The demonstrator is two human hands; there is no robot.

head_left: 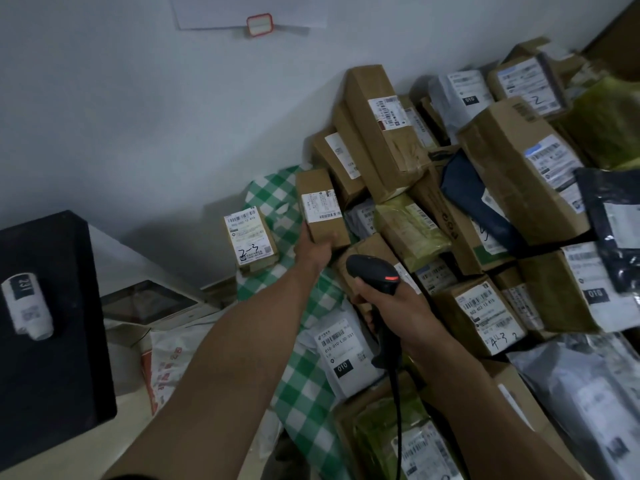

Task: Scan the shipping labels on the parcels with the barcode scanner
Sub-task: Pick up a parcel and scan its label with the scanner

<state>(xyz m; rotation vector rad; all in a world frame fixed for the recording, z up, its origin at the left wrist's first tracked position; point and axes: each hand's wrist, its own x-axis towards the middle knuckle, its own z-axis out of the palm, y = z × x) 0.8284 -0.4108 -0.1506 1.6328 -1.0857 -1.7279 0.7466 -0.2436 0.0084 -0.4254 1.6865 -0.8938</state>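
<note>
We note the left hand (314, 247) stretched far out, fingers curled around the near end of a small cardboard parcel (313, 183); its shipping label (321, 206) faces up. The right hand (394, 304) grips the black barcode scanner (374, 271) by the handle, head aimed toward that parcel, red light lit. The parcel is at the left edge of the parcel heap (502, 174), above a green checked cloth (304, 375). A second labelled box (251, 239) stands just left.
</note>
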